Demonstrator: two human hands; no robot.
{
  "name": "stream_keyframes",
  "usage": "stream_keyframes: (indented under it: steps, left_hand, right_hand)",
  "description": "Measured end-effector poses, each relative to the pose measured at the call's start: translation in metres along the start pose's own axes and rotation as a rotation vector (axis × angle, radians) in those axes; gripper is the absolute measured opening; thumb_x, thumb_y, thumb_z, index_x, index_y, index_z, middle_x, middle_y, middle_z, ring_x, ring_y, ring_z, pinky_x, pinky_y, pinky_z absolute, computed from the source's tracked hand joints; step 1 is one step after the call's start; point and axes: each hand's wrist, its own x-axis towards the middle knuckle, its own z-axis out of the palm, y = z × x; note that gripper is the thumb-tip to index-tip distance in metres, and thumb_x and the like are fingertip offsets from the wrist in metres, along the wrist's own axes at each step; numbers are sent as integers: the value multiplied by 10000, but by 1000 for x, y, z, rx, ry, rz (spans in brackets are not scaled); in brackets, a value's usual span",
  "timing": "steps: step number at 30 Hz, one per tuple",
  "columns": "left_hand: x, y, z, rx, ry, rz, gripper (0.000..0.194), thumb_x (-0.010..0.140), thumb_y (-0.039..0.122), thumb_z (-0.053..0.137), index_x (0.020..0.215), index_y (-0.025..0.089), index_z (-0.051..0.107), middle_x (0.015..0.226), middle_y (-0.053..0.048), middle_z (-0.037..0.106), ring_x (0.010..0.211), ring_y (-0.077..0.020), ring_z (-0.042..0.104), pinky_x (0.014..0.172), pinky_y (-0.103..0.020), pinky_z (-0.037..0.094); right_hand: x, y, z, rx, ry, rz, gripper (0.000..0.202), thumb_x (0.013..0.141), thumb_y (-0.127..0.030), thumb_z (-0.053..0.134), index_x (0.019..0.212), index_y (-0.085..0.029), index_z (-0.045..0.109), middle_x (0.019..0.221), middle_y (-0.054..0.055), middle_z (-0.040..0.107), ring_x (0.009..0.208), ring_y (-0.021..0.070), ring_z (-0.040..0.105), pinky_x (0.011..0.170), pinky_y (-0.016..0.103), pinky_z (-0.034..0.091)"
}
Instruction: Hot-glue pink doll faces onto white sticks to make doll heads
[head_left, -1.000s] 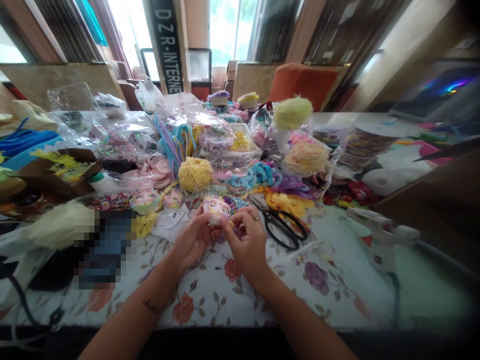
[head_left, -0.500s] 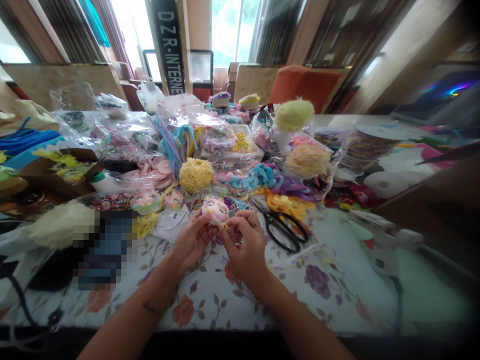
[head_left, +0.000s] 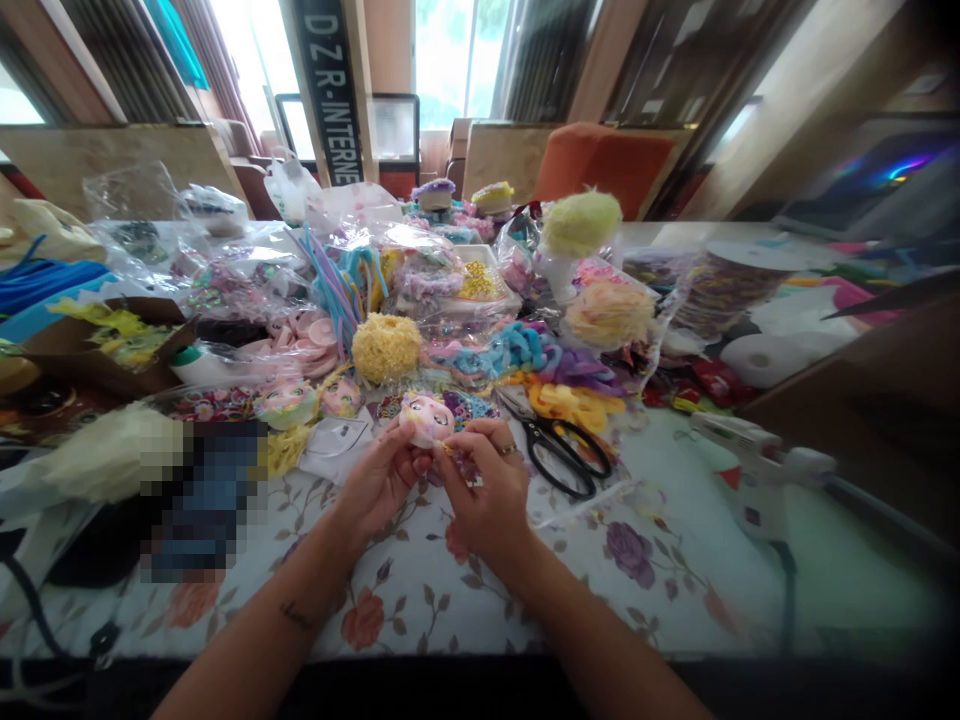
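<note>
A small doll head [head_left: 427, 417] with painted eyes and pinkish colouring is held up over the middle of the table. My left hand [head_left: 386, 475] is closed around its left side, thumb on the front. At its lower right edge my right hand [head_left: 484, 480] is closed in a pinch. A tiny yellowish bit shows by those fingertips, too small to name. Two similar doll heads, one pale [head_left: 285, 402] and one pink [head_left: 341, 395], lie to the left with yellow yarn [head_left: 285, 450]. Black-handled scissors [head_left: 566, 455] rest right of my right hand.
A glue gun [head_left: 750, 470] lies at the right. Behind my hands are a yellow pompom [head_left: 387, 348], coloured fuzzy strips [head_left: 517, 350], a tray of gold beads [head_left: 480, 285] and plastic bags [head_left: 360, 215]. A flowered cloth [head_left: 630, 600] covers the table.
The whole view has shifted slightly, so things sit a little further left. Both hands keep their hold on the doll head, with hardly any change in finger position.
</note>
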Motion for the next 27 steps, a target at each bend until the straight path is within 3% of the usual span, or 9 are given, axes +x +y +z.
stream_keyframes:
  steps: [6,14,22,27]
  left_hand:
    - [-1,-2,1,56,-52,36,134,792,238,699,860,131,657,794,-21,695,600,-74,618,544,-146,514]
    - [-4,-3,6,237,-36,139,252,780,288,707,981,145,657,828,-23,671,673,-91,604,615,-178,497]
    - [0,-6,-2,268,-11,212,336,757,268,733,1060,163,632,855,-35,687,683,-99,606,617,-190,478]
    - [0,-5,-3,284,8,229,313,748,268,742,1025,154,652,797,-22,673,623,-79,568,602,-187,467]
  right_hand:
    - [6,0,2,109,-43,274,120,844,-242,606,746,-201,548,836,9,515,657,122,521,550,247,464]
    - [7,1,3,193,-76,352,214,824,-300,648,690,-191,521,805,0,490,649,116,492,540,236,432]
    - [10,7,3,332,-152,504,308,795,-405,676,658,-184,512,772,-10,459,627,109,458,525,224,409]
    - [10,14,8,316,-134,541,355,746,-480,700,658,-183,527,778,-5,469,610,113,461,499,231,409]
